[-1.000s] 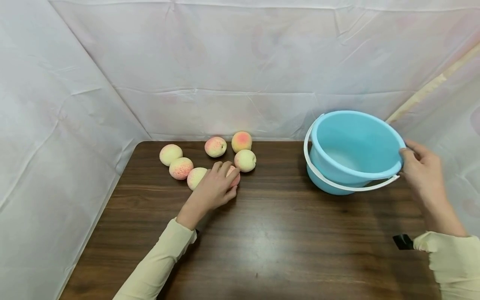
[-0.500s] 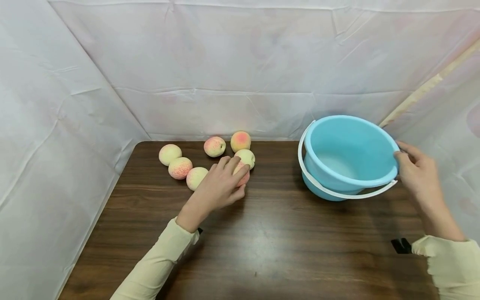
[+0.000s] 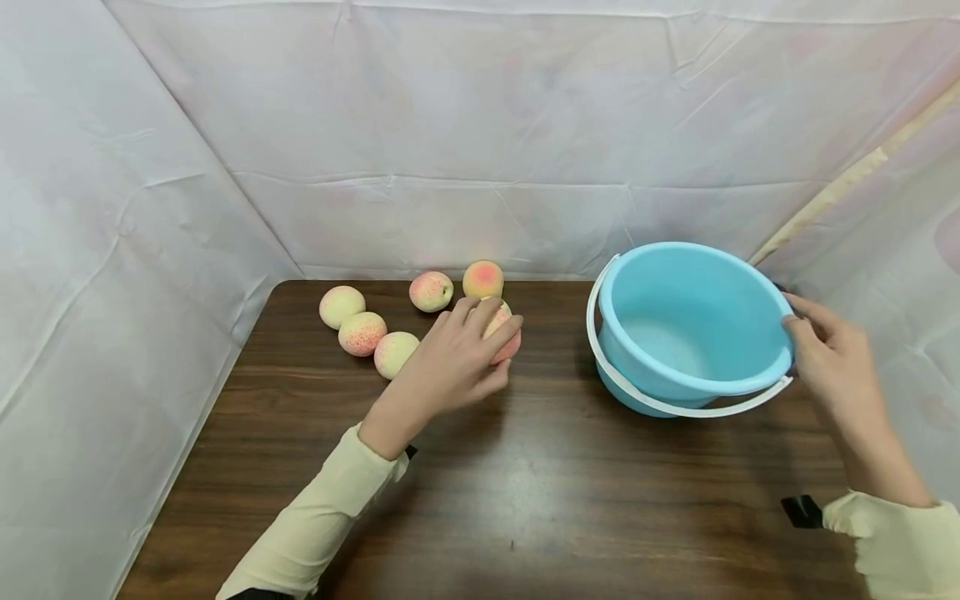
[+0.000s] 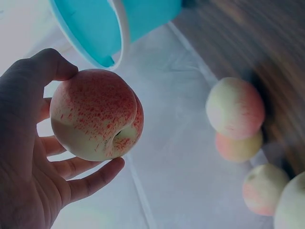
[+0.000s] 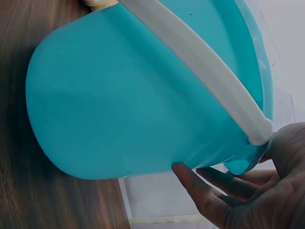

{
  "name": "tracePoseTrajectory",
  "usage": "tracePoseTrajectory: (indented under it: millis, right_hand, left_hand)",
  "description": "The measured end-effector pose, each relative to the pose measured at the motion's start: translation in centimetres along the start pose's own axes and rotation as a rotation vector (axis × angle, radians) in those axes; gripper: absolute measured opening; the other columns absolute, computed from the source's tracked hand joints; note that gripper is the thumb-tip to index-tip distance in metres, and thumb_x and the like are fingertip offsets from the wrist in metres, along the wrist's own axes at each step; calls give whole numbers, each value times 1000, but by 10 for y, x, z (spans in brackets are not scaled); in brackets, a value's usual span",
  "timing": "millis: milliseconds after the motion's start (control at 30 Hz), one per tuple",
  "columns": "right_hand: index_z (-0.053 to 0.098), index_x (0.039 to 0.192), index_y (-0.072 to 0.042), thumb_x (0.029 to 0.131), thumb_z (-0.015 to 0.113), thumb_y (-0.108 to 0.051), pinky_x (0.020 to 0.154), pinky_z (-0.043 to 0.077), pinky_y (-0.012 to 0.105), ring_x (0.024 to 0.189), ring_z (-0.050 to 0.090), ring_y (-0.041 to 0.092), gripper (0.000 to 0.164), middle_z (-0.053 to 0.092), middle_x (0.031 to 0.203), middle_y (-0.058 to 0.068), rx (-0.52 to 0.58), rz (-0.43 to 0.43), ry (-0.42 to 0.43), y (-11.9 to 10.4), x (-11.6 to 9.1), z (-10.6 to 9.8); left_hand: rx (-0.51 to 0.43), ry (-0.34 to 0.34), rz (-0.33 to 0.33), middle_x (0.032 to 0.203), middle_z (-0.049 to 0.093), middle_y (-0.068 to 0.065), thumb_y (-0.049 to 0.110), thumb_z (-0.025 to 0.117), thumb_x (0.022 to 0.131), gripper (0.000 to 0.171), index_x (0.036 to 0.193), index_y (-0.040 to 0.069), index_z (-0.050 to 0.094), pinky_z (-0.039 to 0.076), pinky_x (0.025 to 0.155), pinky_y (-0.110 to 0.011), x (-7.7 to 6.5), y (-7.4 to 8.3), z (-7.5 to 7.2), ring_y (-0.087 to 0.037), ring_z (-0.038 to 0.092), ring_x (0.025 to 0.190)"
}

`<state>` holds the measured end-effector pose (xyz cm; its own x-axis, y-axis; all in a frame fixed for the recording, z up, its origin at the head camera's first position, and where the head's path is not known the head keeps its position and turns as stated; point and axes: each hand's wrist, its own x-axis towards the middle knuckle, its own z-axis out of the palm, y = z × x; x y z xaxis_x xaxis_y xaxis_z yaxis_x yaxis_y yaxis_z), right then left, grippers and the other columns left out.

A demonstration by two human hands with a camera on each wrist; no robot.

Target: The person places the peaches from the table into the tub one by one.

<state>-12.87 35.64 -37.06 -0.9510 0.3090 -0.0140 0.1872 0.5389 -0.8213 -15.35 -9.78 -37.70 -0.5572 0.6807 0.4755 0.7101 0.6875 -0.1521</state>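
Note:
My left hand [image 3: 450, 362] holds a red-speckled peach [image 4: 95, 112] between thumb and fingers. In the left wrist view it is off the table, its stem dimple showing. Over on the right, my right hand [image 3: 836, 358] grips the rim of a light blue bucket [image 3: 720, 300], thumb on the near side. The right wrist view shows those fingers [image 5: 195, 191] under the rim, against the outer wall. The bucket leans a little, its mouth facing up. Its white handle [image 3: 675, 407] hangs down in front.
Several more peaches lie on the dark wooden table [image 3: 540, 500]: a pale peach [image 3: 342, 307], a speckled peach [image 3: 362, 333] and a whitish peach [image 3: 395, 354] at left, an orange peach [image 3: 483, 279] at the back. White sheeting [image 3: 480, 125] stands behind the table.
My left hand has moved right and up with the peach, away from the whitish peach. My right hand has brought the bucket left and nearer to me.

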Motion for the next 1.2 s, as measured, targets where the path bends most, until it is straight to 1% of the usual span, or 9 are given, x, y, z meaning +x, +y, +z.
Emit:
tracePoseTrajectory:
  millis: [167,333,467,600,667,833,967,1067,1200]
  right_hand:
    - [47,157,-10,109,45,-35,56,55,18,66,67,-4,54,62,84,-36,2,-5,-11,-4,-9,2]
    - [48,156,-11,109,45,-34,56,56,19,68,67,-4,53,62,87,-35,6,-19,-21,-6,-17,6]
    - [50,156,-12,109,46,-34,56,56,19,68,67,-5,52,63,88,-35,9,-31,-21,-6,-22,9]
    - [51,155,-12,109,47,-34,56,55,17,67,66,-6,51,63,86,-35,-14,-55,-19,-5,-27,10]
    - [51,155,-13,109,46,-34,56,54,17,68,66,-6,51,63,86,-34,-36,-68,-25,-5,-30,11]
    - [48,157,-17,110,45,-36,58,53,19,72,66,-5,51,61,93,-32,-73,-84,-46,-7,-38,11]
    - [49,157,-18,110,45,-36,57,55,21,70,68,-3,50,62,92,-32,-56,-90,-52,-8,-42,12]
    - [49,157,-18,110,45,-35,56,56,22,70,69,-2,50,63,92,-31,-40,-96,-52,-9,-43,13]
    - [50,156,-18,110,45,-35,56,56,22,71,69,-2,50,63,93,-30,-32,-102,-47,-8,-43,13]
  left_hand:
    - [-1,8,13,131,58,-10,26,58,92,42,133,17,59,52,64,-40,11,4,-7,-35,57,111]
    - [8,63,46,127,60,-11,26,57,92,39,130,16,60,50,63,-37,21,8,-12,-34,58,108]
    - [-1,99,72,121,61,-10,25,56,92,38,128,15,62,50,69,-36,31,11,-17,-31,57,103]
    - [-34,115,102,122,61,-11,24,58,91,38,127,14,62,54,86,-40,41,15,-22,-33,59,106]
    - [-46,124,115,123,62,-12,26,58,92,38,128,14,63,55,90,-42,46,17,-24,-34,60,109]
    - [-53,132,139,124,62,-9,31,50,98,36,127,15,63,55,82,-40,61,26,-28,-31,59,107]
    - [-71,146,164,124,62,-10,29,48,97,35,124,15,63,54,76,-38,70,32,-29,-30,58,104]
    - [-92,152,178,122,62,-9,27,48,95,33,122,15,64,52,69,-37,77,38,-30,-30,59,104]
    - [-108,134,198,120,60,-8,26,47,94,33,122,16,64,51,68,-35,87,45,-31,-29,59,107]
